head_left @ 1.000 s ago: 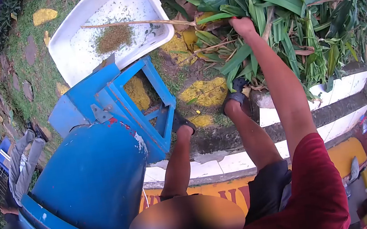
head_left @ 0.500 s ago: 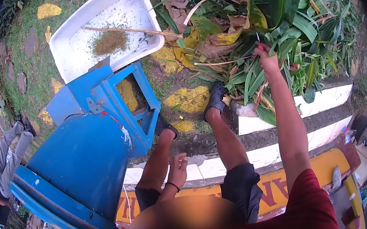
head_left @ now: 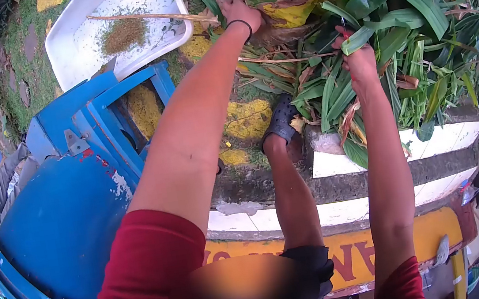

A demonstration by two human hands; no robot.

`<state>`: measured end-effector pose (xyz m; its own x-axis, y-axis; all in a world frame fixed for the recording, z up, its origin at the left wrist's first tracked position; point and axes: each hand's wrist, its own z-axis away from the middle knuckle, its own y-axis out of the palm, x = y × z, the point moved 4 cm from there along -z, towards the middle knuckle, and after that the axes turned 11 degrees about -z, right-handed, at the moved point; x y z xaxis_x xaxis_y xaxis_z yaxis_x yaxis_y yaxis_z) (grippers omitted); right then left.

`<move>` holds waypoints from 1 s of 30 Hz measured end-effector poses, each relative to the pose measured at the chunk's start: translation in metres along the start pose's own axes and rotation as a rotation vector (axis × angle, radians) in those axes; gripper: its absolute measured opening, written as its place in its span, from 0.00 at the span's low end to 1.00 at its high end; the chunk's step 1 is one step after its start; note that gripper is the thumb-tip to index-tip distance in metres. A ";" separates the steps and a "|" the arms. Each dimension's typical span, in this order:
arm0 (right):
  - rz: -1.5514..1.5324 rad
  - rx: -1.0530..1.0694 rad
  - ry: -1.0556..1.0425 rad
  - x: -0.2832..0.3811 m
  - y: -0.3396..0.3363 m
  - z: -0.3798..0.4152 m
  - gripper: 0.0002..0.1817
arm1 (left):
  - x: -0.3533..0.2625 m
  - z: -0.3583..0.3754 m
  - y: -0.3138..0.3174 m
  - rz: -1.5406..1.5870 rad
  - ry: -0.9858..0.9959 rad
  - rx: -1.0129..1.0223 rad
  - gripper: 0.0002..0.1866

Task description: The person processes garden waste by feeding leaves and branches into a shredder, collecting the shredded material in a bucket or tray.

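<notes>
While the left hand (head_left: 242, 15) reaches to the near-left edge of a heap of cut leaves (head_left: 419, 26), its fingers are bent and partly closed, and their tips are lost among the foliage, so whether they grip anything cannot be told. A dark band (head_left: 242, 25) circles that wrist. Well apart from it, the right hand (head_left: 357, 56) is curled closed around a red-handled tool (head_left: 352, 72), of which only slivers show; a broad green blade of leaf lies across the fingers and hides the working end. Between the hands spreads a yellowing leaf (head_left: 295, 13), and the heap fills the upper right, running out of view at the top. Just left of the left hand, a dry brown stalk (head_left: 154, 16) lies across a white plastic tub (head_left: 180, 37), whose far side is cut off; the fine brown debris (head_left: 123, 35) inside is too small to identify. Below the tub stands a blue bin (head_left: 59, 229), its metal frame (head_left: 111, 128) partly covered by the left arm, which also hides most of one leg. One dark clog (head_left: 280, 121) shows beside a yellow stone (head_left: 247, 118). Nearer, limbs and a blurred oval interrupt the red lettering on an orange-yellow panel (head_left: 417, 240).
</notes>
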<state>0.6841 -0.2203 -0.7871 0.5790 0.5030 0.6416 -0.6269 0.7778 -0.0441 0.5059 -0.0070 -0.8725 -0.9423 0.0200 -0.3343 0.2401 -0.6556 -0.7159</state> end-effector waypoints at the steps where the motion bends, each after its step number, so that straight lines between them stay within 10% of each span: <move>1: 0.000 -0.014 0.004 0.001 -0.003 0.000 0.20 | 0.031 -0.046 0.028 -0.029 0.081 -0.052 0.29; 5: -0.047 0.022 -0.012 -0.005 -0.007 -0.006 0.22 | 0.061 -0.092 0.030 0.017 -0.021 -0.131 0.39; 8: -0.079 0.039 0.013 -0.006 -0.004 -0.003 0.23 | 0.080 -0.115 0.036 -0.045 -0.257 -0.124 0.64; 13: -0.032 0.067 -0.059 -0.010 -0.003 -0.007 0.23 | 0.066 -0.118 0.033 -0.112 -0.275 -0.027 0.71; 17: -0.013 0.053 -0.057 -0.007 -0.005 -0.009 0.23 | 0.055 -0.114 0.031 -0.309 -0.257 -0.018 0.61; 21: 0.065 0.082 -0.054 -0.001 0.000 -0.005 0.21 | 0.039 -0.093 0.018 -0.340 -0.223 -0.103 0.26; 30: 0.164 0.125 0.063 0.006 0.014 0.011 0.26 | 0.044 -0.020 -0.001 -0.269 -0.052 -0.093 0.23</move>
<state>0.6726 -0.2107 -0.7755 0.4926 0.6447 0.5846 -0.7730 0.6327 -0.0464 0.4688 0.0093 -0.8986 -0.9852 0.1433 -0.0946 -0.0018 -0.5597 -0.8287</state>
